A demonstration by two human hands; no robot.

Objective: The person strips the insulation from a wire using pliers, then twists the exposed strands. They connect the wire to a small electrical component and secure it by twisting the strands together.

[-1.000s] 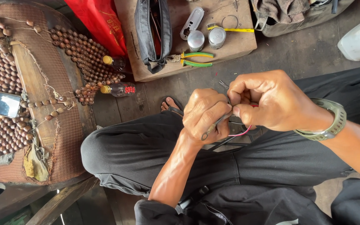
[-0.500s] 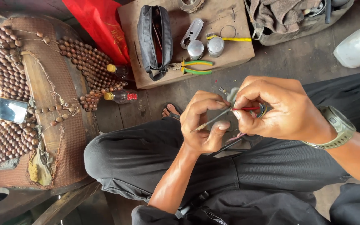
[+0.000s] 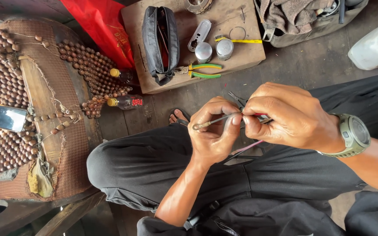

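Cable end (image 3: 197,126) pokes out past my left hand (image 3: 215,135), pinched between thumb and fingers above my lap. My right hand (image 3: 285,118) is closed around red-handled pliers (image 3: 259,117) biting it; trimming looks unfinished.

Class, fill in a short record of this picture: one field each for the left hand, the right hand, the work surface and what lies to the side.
Left hand: pinches a thin metal rod over the lap.
Right hand: grips a red-handled tool at the rod's end; olive watch on the wrist.
Work surface: wooden board with green-handled pliers, two metal cylinders, black pouch.
Side: beaded seat cover with a phone on it; two small bottles.
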